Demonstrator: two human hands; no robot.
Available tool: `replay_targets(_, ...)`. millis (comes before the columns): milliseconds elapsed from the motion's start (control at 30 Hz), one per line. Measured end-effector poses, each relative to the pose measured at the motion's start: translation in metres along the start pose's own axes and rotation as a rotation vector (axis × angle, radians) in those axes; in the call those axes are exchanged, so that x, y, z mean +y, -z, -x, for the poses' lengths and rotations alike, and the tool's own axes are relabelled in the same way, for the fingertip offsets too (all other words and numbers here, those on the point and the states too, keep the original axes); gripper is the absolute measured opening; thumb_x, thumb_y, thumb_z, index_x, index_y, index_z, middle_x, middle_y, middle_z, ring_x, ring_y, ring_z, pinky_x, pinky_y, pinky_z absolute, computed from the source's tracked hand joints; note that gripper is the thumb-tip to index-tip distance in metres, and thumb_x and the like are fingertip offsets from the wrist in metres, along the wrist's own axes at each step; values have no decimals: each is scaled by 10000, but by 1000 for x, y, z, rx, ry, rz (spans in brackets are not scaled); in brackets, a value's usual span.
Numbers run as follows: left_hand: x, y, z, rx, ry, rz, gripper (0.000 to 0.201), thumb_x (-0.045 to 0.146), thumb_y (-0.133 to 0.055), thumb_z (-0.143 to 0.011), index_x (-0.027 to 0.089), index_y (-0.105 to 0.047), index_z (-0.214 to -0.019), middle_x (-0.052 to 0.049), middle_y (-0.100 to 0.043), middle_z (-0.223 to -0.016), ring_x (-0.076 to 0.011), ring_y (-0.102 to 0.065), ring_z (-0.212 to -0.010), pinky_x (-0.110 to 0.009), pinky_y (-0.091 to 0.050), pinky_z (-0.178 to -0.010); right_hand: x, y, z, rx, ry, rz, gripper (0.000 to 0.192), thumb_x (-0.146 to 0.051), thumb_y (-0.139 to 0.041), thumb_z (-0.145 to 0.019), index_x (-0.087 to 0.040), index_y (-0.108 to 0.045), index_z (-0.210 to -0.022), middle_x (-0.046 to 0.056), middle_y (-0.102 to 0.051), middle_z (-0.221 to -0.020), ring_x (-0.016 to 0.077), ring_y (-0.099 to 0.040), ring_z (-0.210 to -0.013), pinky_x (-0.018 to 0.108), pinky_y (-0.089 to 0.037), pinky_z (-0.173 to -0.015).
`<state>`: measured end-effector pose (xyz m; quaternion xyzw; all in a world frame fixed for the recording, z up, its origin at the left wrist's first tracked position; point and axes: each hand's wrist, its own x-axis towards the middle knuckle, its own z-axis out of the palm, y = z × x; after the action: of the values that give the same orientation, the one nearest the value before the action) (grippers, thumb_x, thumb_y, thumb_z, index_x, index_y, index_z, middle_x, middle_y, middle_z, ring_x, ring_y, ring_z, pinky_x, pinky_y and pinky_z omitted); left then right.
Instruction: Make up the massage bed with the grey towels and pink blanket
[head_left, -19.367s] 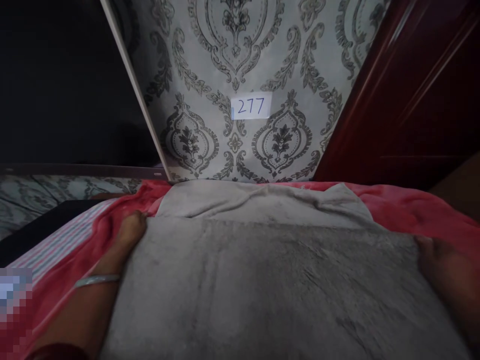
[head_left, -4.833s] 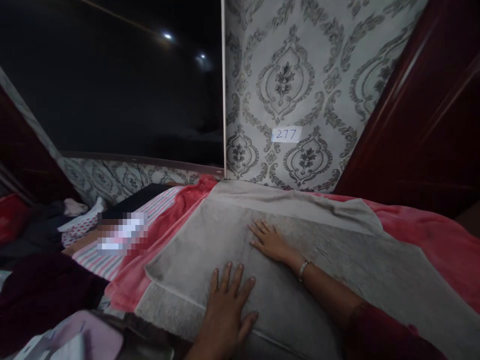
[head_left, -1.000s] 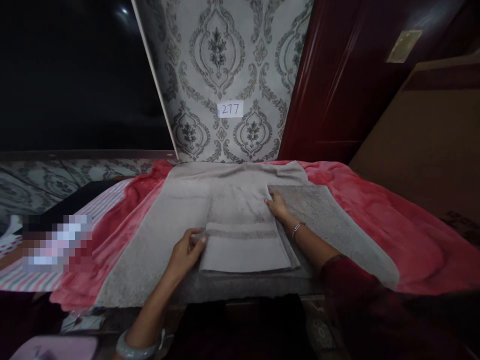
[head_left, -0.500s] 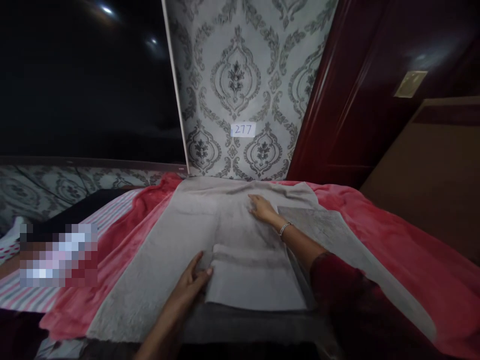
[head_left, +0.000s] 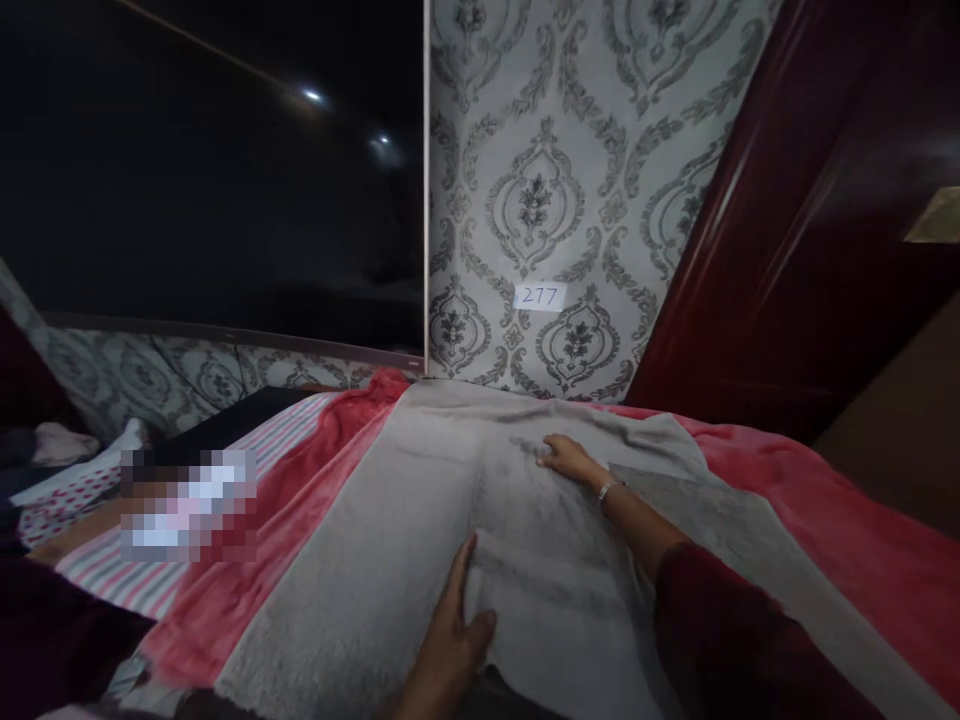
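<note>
Red plush blanket (head_left: pixel 840 530) flanks the grey cloth (head_left: pixel 532 525)! Left hand (head_left: pixel 451 635), thumb and forefinger apart, meets it; right hand (head_left: pixel 571 460) curls there, hold unclear.

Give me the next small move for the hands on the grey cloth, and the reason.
I'd probably sweep the right hand flat across the far part of the grey cloth: shadowed ripples show near its far edge, and that hand is already close to them. The left hand is at the nearer part.
</note>
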<state>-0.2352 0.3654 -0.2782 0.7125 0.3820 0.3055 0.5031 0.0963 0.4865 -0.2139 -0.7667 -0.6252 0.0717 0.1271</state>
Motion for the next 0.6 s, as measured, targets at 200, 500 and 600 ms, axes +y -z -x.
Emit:
replay_targets(200, 31, 25, 1, 43, -71, 60, 718, 181, -505, -810, 226, -427, -1522, -55, -417, -1593, -230, -354, -1488, -461, -321, -1220, -21, 38, 5, 153, 85, -54, 270, -216, -634, -858, -130, -678, -1109, 132, -715, -1115, 254, -633, -1048, 304, -444, -890)
replay_targets(500, 64, 204, 23, 361, 53, -25, 713, 532, -742, -695, 314, -616, -1362, -34, -582, -1463, -332, -563, -1311, -447, -532, -1034, -183, 31, -57, 177, 252, -163, 330, -269, -646, -911, -180, -641, -1229, 95, -670, -1250, 249, -567, -1170, 324, -413, -986)
replay_targets(600, 14, 231, 24, 362, 119, -178, 653, 561, -725, -658, 257, -689, -1234, -64, -663, -1357, -339, -578, -1289, -462, -499, -1069, -206, -21, -40, 83, 286, -175, 446, -229, -719, -869, -209, -616, -1303, 105, -592, -1392, 292, -477, -1326, 469, -346, -1116)
